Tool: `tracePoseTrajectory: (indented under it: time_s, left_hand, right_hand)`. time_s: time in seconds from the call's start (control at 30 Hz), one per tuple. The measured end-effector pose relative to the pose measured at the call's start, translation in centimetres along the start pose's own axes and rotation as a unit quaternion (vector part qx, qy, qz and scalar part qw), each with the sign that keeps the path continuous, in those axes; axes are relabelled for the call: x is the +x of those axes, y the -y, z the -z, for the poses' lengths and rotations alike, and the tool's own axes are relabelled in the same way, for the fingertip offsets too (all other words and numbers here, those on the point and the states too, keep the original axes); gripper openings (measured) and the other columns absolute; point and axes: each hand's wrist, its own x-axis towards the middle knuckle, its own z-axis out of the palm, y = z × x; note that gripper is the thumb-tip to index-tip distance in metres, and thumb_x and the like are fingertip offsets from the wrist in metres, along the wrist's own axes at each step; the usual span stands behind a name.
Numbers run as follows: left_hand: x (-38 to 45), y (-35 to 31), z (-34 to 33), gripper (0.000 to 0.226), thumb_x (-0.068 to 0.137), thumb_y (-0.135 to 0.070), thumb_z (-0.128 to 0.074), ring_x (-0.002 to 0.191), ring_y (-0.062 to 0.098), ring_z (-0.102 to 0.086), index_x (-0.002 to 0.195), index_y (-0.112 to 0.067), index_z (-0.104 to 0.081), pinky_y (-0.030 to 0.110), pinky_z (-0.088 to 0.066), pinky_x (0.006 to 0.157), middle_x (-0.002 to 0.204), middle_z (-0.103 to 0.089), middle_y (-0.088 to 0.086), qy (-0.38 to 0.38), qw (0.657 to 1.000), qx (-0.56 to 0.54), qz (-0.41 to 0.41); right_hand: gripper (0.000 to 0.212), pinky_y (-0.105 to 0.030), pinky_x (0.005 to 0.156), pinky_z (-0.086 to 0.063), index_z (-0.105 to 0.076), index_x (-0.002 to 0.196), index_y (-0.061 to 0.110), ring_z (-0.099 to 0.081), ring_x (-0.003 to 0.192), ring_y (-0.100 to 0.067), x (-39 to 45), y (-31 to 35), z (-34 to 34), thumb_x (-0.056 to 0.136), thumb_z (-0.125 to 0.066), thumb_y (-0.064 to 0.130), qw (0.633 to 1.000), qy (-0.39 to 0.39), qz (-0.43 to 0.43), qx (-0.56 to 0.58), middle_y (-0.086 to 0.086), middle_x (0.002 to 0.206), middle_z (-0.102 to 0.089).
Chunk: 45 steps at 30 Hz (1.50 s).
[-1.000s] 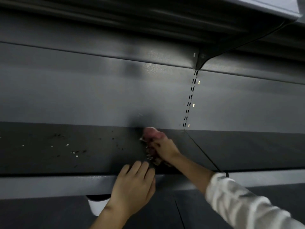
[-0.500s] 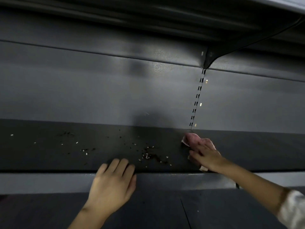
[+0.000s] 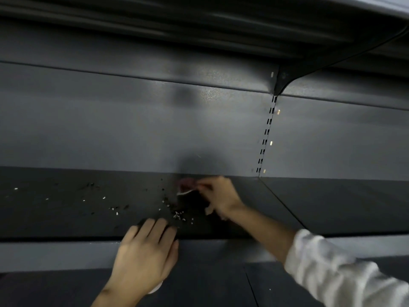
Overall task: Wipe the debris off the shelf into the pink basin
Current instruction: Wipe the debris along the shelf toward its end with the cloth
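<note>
Right hand (image 3: 218,196) grips blurred, seemingly crumpled cloth (image 3: 188,188).

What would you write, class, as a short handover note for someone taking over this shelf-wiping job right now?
Right hand: closed on the pink cloth, pressed to the shelf near its back edge.
Left hand: open, fingers resting over the shelf's front lip.
Debris: one cluster sits between the hands; looser specks are scattered to the left.
Pink basin: not clearly visible; only a pale sliver shows below the left wrist.
Done: right part looks clean.
Left: sweep the cluster and left-side specks off the front edge.
</note>
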Motion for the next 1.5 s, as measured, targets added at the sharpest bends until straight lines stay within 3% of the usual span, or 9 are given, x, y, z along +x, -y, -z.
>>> tracePoseTrajectory:
  time_s: [0.1,0.23,0.4,0.73,0.87,1.0,1.2,1.4,1.5]
  left_hand:
    - [-0.2,0.8,0.1,0.034,0.076,-0.029,-0.044,0.059,0.024,-0.057,0.068,-0.011,-0.071,0.032,-0.025,0.057,0.070,-0.066,0.006,0.000,1.000,-0.001,0.013]
    - [-0.4,0.9,-0.1,0.031,0.072,-0.033,-0.047,0.070,0.020,-0.046,0.068,-0.015,-0.072,0.030,-0.027,0.059,0.072,-0.068,0.005,-0.008,1.000,-0.012,0.024]
    - [-0.4,0.3,-0.2,0.029,0.069,-0.035,-0.048,0.074,0.021,-0.043,0.068,-0.018,-0.072,0.030,-0.029,0.060,0.072,-0.068,0.003,-0.003,1.000,-0.004,0.025]
    - [-0.5,0.4,0.4,0.032,0.074,-0.030,-0.046,0.072,0.020,-0.040,0.068,-0.012,-0.071,0.031,-0.027,0.058,0.070,-0.066,0.005,0.005,1.000,0.007,0.016]
    - [-1.3,1.1,1.2,0.033,0.074,-0.028,-0.043,0.071,0.021,-0.046,0.071,-0.011,-0.071,0.031,-0.027,0.058,0.071,-0.066,0.006,0.022,0.999,0.033,0.016]
    - [-2.3,4.0,2.3,0.035,0.075,-0.027,-0.042,0.068,0.022,-0.048,0.074,-0.009,-0.072,0.030,-0.026,0.059,0.072,-0.066,0.006,0.026,0.999,0.021,0.033]
    - [-3.6,7.1,2.7,0.035,0.077,-0.029,-0.043,0.059,0.024,-0.060,0.073,-0.010,-0.072,0.029,-0.030,0.058,0.071,-0.066,0.005,0.019,0.999,-0.028,-0.019]
    - [-4.6,9.6,3.1,0.036,0.076,-0.029,-0.042,0.062,0.022,-0.064,0.074,-0.012,-0.073,0.029,-0.048,0.050,0.073,-0.069,0.004,0.008,0.996,-0.068,-0.054]
    - [-5.0,10.6,3.4,0.035,0.077,-0.028,-0.042,0.061,0.022,-0.063,0.074,-0.011,-0.073,0.028,-0.047,0.050,0.073,-0.068,0.004,0.003,0.995,-0.076,-0.063]
  right_hand:
    - [0.027,-0.015,0.035,-0.044,-0.062,0.116,0.009,-0.066,0.045,-0.013,0.8,-5.2,4.8,0.091,-0.053,0.014,0.996,-0.045,-0.078,0.005,-0.014,0.097,-0.067]
    - [0.033,-0.023,0.064,-0.054,-0.055,0.122,0.005,-0.071,0.070,-0.016,1.8,-12.4,7.1,0.089,-0.052,0.008,0.983,-0.048,-0.152,-0.085,-0.021,0.100,-0.067]
    - [0.035,-0.038,0.108,-0.037,-0.054,0.126,0.019,-0.050,0.124,-0.028,5.2,-11.1,3.2,0.094,-0.041,0.024,0.981,0.067,-0.102,-0.151,-0.009,0.133,-0.055]
    - [0.024,-0.015,0.082,-0.044,-0.069,0.106,0.007,-0.064,0.098,-0.012,3.9,0.3,-4.9,0.087,-0.058,0.015,0.990,0.107,0.094,0.020,-0.013,0.112,-0.071]
    - [0.023,-0.049,0.070,-0.056,-0.068,0.108,0.011,-0.071,0.080,-0.035,2.8,-3.0,0.3,0.090,-0.055,0.017,0.995,0.021,-0.003,0.094,-0.020,0.102,-0.072]
    - [0.030,-0.019,0.052,-0.049,-0.060,0.119,0.020,-0.063,0.051,-0.014,-0.2,-8.9,5.1,0.094,-0.045,0.017,0.989,0.007,-0.139,-0.049,-0.017,0.090,-0.070]
    - [0.032,-0.024,0.086,-0.047,-0.060,0.122,0.015,-0.067,0.099,-0.026,-0.2,-2.3,-0.8,0.093,-0.045,0.015,0.980,0.032,-0.148,-0.126,-0.012,0.121,-0.065]
    - [0.026,-0.022,0.101,-0.040,-0.067,0.111,0.012,-0.061,0.113,-0.020,-0.2,6.3,-6.7,0.091,-0.052,0.014,0.994,0.068,-0.041,-0.080,-0.010,0.121,-0.066]
    - [0.024,-0.029,0.087,-0.054,-0.068,0.109,0.009,-0.070,0.093,-0.019,-0.7,7.1,-5.2,0.091,-0.052,0.012,0.998,0.034,-0.045,-0.003,-0.010,0.115,-0.069]
